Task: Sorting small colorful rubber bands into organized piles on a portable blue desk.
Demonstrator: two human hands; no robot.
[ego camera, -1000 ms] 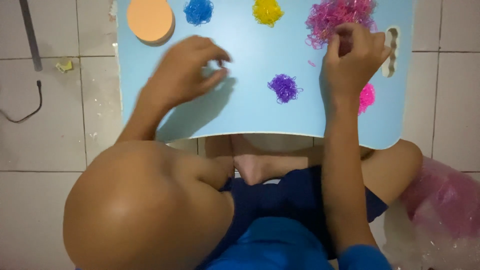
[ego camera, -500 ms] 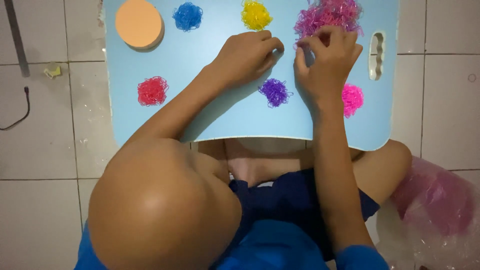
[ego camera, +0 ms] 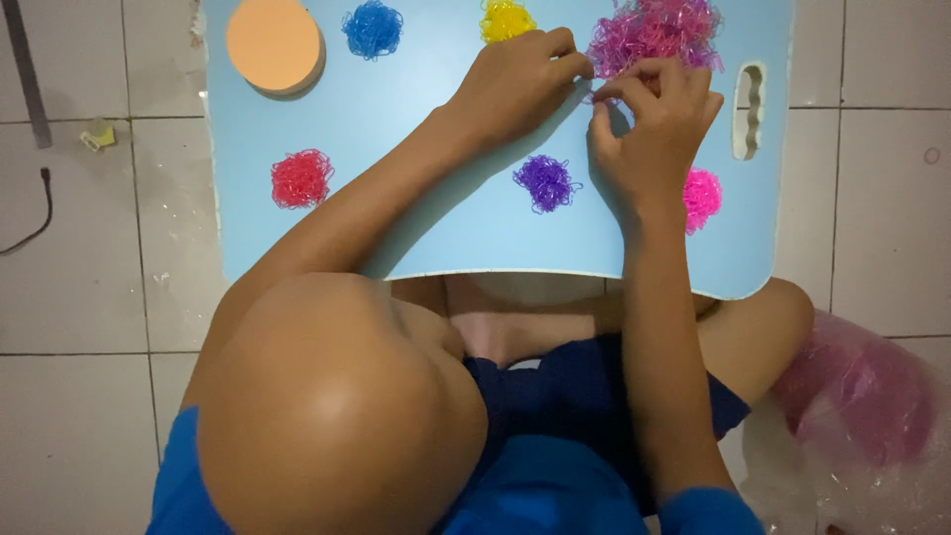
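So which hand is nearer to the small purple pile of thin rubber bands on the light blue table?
Right. The right hand lies just beside the purple pile, on its right. The left hand is farther, above it, fingertips at the mixed pink pile.

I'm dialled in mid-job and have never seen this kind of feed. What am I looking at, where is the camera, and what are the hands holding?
There is no machine here: a person sits cross-legged on a tiled floor and works with two bare hands. The single camera looks straight down from above, so the rounded shape at the bottom is the person's head. In front of them is a light blue lap table with a slot handle on its right side. On it lie small tangled heaps sorted by colour: blue, yellow, red, purple, bright pink, and a bigger mixed pink heap. An orange disc sits at the top left. The left hand and right hand meet at the mixed heap's edge, fingers pinching at its strands. A pink plastic bag lies on the floor.
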